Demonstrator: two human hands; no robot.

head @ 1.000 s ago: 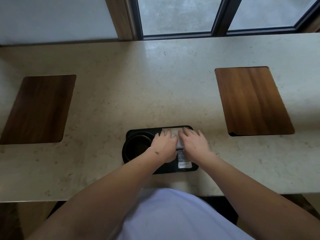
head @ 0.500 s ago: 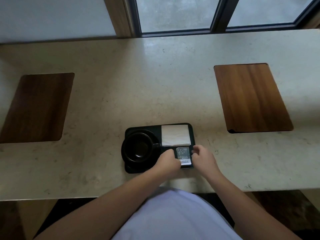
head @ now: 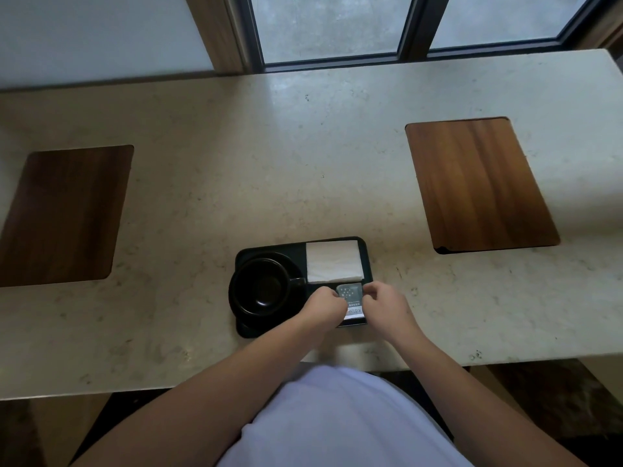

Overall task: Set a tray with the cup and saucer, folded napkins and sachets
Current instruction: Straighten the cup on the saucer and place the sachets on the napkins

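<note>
A small black tray [head: 269,248] sits at the near edge of the stone counter. On its left a black cup [head: 261,288] stands on a black saucer [head: 256,320], handle pointing right. A white folded napkin [head: 333,264] lies flat in the tray's far right corner. Just in front of it lie the grey and white sachets [head: 352,298]. My left hand [head: 323,306] pinches the sachets' left edge and my right hand [head: 384,306] pinches their right edge, fingers curled. The sachets' near end is partly hidden by my hands.
The beige stone counter [head: 303,163] has two wooden inlays, one at left [head: 64,214] and one at right [head: 478,183]. A window frame [head: 414,28] runs along the far wall. The counter's front edge lies just below the tray.
Both hands came off the napkin and drew back toward me to the sachets. The napkin now lies uncovered and flat. The view has shifted a little.
</note>
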